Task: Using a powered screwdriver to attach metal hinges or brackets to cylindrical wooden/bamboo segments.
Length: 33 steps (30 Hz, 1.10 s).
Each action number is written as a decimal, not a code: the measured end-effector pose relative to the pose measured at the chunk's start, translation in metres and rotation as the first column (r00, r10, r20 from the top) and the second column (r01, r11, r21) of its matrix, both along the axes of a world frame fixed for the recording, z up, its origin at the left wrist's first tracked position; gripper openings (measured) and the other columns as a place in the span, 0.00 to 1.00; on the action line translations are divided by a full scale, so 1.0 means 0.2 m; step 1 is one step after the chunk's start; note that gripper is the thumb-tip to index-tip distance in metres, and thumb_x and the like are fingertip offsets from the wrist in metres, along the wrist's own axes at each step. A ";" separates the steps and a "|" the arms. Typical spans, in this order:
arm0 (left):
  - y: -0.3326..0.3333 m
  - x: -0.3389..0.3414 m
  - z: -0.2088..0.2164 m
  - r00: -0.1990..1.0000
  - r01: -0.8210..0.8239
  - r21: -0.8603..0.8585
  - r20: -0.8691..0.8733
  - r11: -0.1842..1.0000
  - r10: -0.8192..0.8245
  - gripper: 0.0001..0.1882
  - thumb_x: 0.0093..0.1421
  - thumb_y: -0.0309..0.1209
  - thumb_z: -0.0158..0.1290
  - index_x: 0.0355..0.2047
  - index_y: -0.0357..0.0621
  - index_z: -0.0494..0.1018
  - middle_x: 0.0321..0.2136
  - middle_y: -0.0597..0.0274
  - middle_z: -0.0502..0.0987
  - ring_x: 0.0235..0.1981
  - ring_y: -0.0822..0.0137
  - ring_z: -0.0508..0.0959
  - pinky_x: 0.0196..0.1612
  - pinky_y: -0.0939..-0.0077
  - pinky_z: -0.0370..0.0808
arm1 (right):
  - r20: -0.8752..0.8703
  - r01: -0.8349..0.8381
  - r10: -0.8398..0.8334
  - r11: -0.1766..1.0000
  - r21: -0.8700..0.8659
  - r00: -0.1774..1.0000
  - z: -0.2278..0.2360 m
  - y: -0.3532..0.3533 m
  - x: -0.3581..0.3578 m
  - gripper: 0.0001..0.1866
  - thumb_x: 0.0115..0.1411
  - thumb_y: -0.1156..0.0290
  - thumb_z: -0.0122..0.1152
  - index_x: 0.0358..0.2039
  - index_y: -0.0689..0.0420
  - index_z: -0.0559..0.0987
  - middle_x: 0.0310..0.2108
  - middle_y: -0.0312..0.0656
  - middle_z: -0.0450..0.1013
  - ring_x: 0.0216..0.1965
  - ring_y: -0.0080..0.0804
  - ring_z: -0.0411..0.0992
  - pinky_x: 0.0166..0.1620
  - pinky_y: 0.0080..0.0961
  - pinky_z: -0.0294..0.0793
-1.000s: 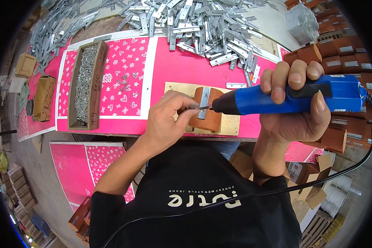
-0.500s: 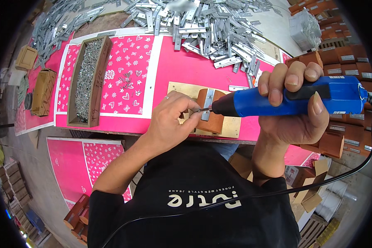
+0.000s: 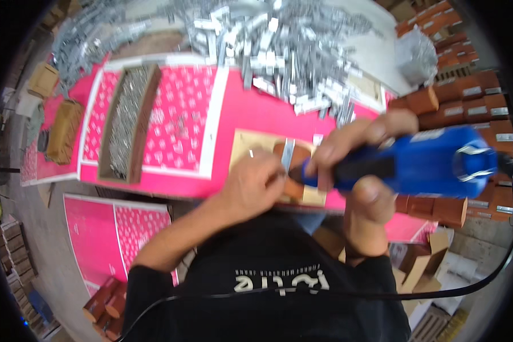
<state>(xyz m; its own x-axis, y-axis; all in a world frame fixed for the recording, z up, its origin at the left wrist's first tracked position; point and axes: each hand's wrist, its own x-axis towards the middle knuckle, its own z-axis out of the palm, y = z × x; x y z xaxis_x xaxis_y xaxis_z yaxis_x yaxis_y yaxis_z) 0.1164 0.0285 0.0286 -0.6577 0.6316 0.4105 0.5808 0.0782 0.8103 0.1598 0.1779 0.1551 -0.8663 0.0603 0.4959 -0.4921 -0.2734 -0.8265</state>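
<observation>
My right hand (image 3: 367,165) is wrapped round a blue electric screwdriver (image 3: 433,162), which is tilted and smeared by motion. Its dark nose points left, toward the fingertips of my left hand (image 3: 255,179). Those fingers are pinched together beside the driver's tip; what they hold is hidden. Beneath and behind them, an orange-brown rounded block (image 3: 300,153) lies on a pale board (image 3: 242,143) at the table's near edge. A silver metal strip (image 3: 288,151) runs along the top of the block. My left hand and the driver cover the block's near part.
A long wooden box of screws (image 3: 125,122) stands on the left of the pink table (image 3: 233,108). Metal strips (image 3: 268,54) are heaped at the back. Several brown blocks (image 3: 450,108) are stacked at right. A black cable (image 3: 427,295) crosses in front of my body.
The driver has swung so its rear end comes lower and nearer, and its nose has moved down. My left hand has shifted slightly down and right. The whole view has moved and blurred.
</observation>
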 end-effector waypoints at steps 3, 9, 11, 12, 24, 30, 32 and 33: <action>0.02 0.02 -0.04 0.996 0.064 -0.113 0.071 0.991 -0.056 0.05 0.49 0.26 0.54 0.26 0.40 0.71 0.25 0.49 0.71 0.30 0.48 0.73 0.33 0.56 0.69 | 0.090 0.100 -0.109 0.991 0.093 0.990 -0.08 0.02 0.02 0.24 0.52 0.73 0.67 0.43 0.59 0.62 0.31 0.51 0.74 0.27 0.33 0.74 0.29 0.25 0.76; -0.01 0.02 0.00 1.000 0.017 0.004 0.014 1.000 -0.017 0.06 0.48 0.26 0.57 0.26 0.39 0.71 0.26 0.53 0.73 0.33 0.52 0.73 0.34 0.63 0.71 | 0.040 0.146 -0.144 0.989 -0.027 0.989 -0.08 0.01 0.06 0.17 0.51 0.81 0.61 0.41 0.63 0.66 0.29 0.48 0.75 0.29 0.31 0.76 0.31 0.26 0.77; -0.02 -0.02 0.02 0.998 0.059 -0.036 -0.011 0.998 -0.059 0.09 0.47 0.28 0.62 0.28 0.42 0.74 0.28 0.58 0.74 0.34 0.60 0.74 0.39 0.68 0.70 | -0.013 0.148 -0.151 0.980 -0.131 0.988 -0.08 0.04 0.03 0.19 0.54 0.80 0.58 0.43 0.58 0.61 0.30 0.52 0.73 0.24 0.34 0.73 0.28 0.30 0.75; -0.03 -0.05 0.03 0.998 0.059 -0.037 -0.010 0.998 -0.059 0.09 0.47 0.28 0.62 0.28 0.42 0.74 0.28 0.58 0.74 0.34 0.60 0.74 0.39 0.68 0.70 | -0.011 0.149 -0.151 0.980 -0.132 0.988 -0.07 0.05 0.02 0.19 0.54 0.80 0.58 0.43 0.58 0.61 0.30 0.52 0.73 0.24 0.34 0.73 0.28 0.30 0.75; -0.08 -0.10 -0.04 0.961 0.275 -0.413 0.098 0.868 -0.257 0.64 0.32 0.52 0.72 0.64 0.39 0.50 0.56 0.39 0.63 0.59 0.45 0.62 0.62 0.54 0.58 | -0.047 0.377 -0.400 0.893 -0.247 0.915 -0.01 0.18 0.10 0.15 0.59 0.66 0.51 0.43 0.56 0.62 0.28 0.44 0.69 0.16 0.28 0.66 0.24 0.29 0.72; 0.00 -0.07 -0.06 0.943 0.299 -0.287 0.236 0.910 -0.236 0.58 0.33 0.47 0.72 0.60 0.32 0.55 0.54 0.39 0.64 0.57 0.46 0.65 0.61 0.58 0.62 | -0.120 0.337 -0.368 0.916 -0.218 0.922 -0.02 0.27 0.16 0.14 0.62 0.65 0.48 0.45 0.56 0.62 0.31 0.42 0.68 0.20 0.26 0.65 0.28 0.29 0.69; 0.01 -0.06 -0.05 0.976 0.217 -0.351 0.067 0.911 -0.206 0.57 0.32 0.44 0.72 0.60 0.33 0.56 0.53 0.39 0.64 0.57 0.45 0.65 0.60 0.57 0.61 | -0.156 0.275 -0.307 0.942 -0.194 0.939 -0.01 0.30 0.17 0.15 0.62 0.64 0.47 0.47 0.57 0.63 0.32 0.42 0.69 0.22 0.26 0.65 0.31 0.30 0.68; 0.03 -0.04 -0.02 0.984 0.169 -0.362 0.010 0.917 -0.178 0.56 0.32 0.43 0.72 0.59 0.34 0.56 0.53 0.39 0.64 0.56 0.45 0.65 0.59 0.56 0.61 | -0.162 0.250 -0.280 0.950 -0.185 0.946 0.00 0.31 0.17 0.15 0.62 0.64 0.47 0.47 0.57 0.65 0.34 0.43 0.70 0.23 0.26 0.65 0.31 0.30 0.68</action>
